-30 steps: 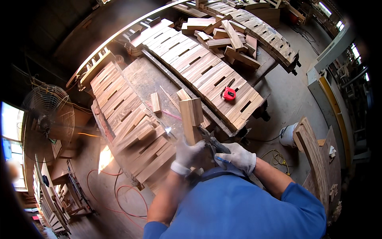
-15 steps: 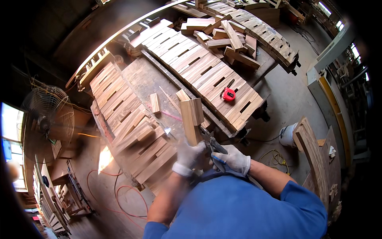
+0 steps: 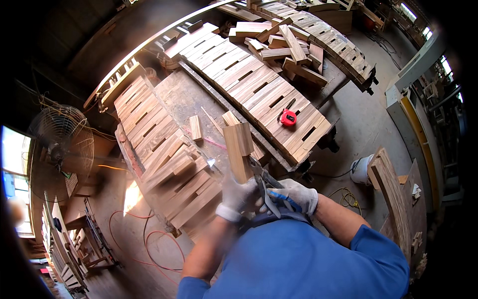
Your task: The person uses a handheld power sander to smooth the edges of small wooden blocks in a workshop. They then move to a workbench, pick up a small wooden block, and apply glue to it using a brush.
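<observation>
My gloved left hand is closed around the lower end of a notched wooden piece, which stands upright in front of my chest. In my gloved right hand are dark grey pliers with blue on the handles. Their metal end lies against the lower right side of the wooden piece, close to my left fingers. What exactly the jaws touch is too small to make out. Just beyond stands a row of slotted wooden boards with a red tape measure on top.
Loose boards lie stacked on the left row of slotted boards. A small block sits on the bench between the rows. Farther off is a heap of wooden blocks. A fan stands left; a white bucket stands right.
My right hand has shifted slightly right, and the pliers' handles look spread wider. The wooden piece has moved slightly left, still in my left hand.
</observation>
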